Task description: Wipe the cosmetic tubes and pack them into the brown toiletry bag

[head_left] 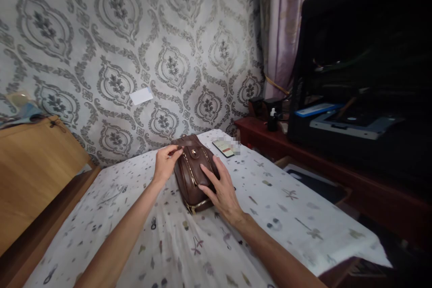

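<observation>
A brown leather bag [189, 168] with gold zippers and a round metal clasp lies on the patterned white sheet. My left hand [165, 162] is at its upper left, thumb and fingers pinched at the top end of the left front zipper [189, 167]; they seem to be on the zipper pull, which is mostly covered. Across the bag's lower right side rests my right hand [222, 186], fingers spread and touching the leather. Another gold zipper [202, 203] runs along the near end of the bag.
A phone [223, 148] with a lit screen lies on the bed [280, 202] beyond the bag. To the right, a dark red desk [266, 139] carries a large black screen [357, 67] and a small bottle [272, 120]. A wooden board [40, 166] borders the left; patterned wallpaper is behind.
</observation>
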Demonstrator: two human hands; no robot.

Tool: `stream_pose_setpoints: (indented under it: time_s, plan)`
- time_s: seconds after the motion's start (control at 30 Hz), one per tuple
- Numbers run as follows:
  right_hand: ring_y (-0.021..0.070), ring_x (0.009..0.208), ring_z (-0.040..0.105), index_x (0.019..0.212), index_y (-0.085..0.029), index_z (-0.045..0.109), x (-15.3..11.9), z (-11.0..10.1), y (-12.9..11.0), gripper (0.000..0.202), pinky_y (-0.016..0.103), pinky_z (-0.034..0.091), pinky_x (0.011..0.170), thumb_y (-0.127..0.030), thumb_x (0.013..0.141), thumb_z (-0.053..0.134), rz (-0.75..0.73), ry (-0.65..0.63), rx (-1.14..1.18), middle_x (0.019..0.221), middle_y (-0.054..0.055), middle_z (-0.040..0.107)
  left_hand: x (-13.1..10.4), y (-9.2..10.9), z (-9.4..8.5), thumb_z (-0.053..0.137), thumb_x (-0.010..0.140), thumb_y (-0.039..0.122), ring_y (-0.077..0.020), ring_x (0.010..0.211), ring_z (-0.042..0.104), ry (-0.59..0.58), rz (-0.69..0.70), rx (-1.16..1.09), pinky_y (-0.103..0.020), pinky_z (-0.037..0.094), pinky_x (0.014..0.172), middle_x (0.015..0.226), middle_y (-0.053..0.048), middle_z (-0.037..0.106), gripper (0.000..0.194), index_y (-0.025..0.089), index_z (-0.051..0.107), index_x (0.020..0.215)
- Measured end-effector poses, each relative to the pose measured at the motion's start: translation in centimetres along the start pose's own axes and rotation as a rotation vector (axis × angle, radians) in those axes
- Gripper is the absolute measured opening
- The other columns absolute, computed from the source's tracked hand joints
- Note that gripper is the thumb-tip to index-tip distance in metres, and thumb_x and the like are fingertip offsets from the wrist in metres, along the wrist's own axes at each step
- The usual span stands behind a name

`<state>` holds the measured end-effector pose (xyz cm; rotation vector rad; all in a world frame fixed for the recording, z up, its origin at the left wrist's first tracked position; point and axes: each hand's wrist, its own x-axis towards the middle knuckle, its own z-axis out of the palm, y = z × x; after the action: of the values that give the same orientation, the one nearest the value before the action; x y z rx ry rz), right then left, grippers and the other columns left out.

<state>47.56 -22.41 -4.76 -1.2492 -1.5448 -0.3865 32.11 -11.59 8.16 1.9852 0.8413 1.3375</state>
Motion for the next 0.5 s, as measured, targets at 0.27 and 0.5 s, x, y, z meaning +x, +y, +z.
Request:
stream_pose_setpoints:
  time_s: [0.27,0.5]
  plan:
    - [0.0347,0.151,0.024,0.150,-0.032,0.040,0.0,0.1,0.1,0.055,0.060,0.037,0.115,-0.033,0.097,0.055,0.006,0.008,0.013,0.166,0.010,0.019,-0.2,0.3,0.0,0.069,0.070,0.036,-0.0177,0.075,0.062,-0.074,-0.073,-0.088,-0.027,0.045,0.072,0.078,-0.003,0.073,0.021,0.016,0.073,0.076]
    - [0.0340,0.151,0.025,0.151,-0.031,0.039,0.0,0.0,0.0,0.056,0.060,0.038,0.115,-0.034,0.097,0.055,-0.008,0.019,0.015,0.166,0.011,0.019,1.9,1.1,1.2,0.065,0.074,0.030,-0.0171,0.075,0.058,-0.197,-0.017,0.154,-0.028,0.045,0.072,0.078,-0.001,0.065,0.021,0.018,0.067,0.091]
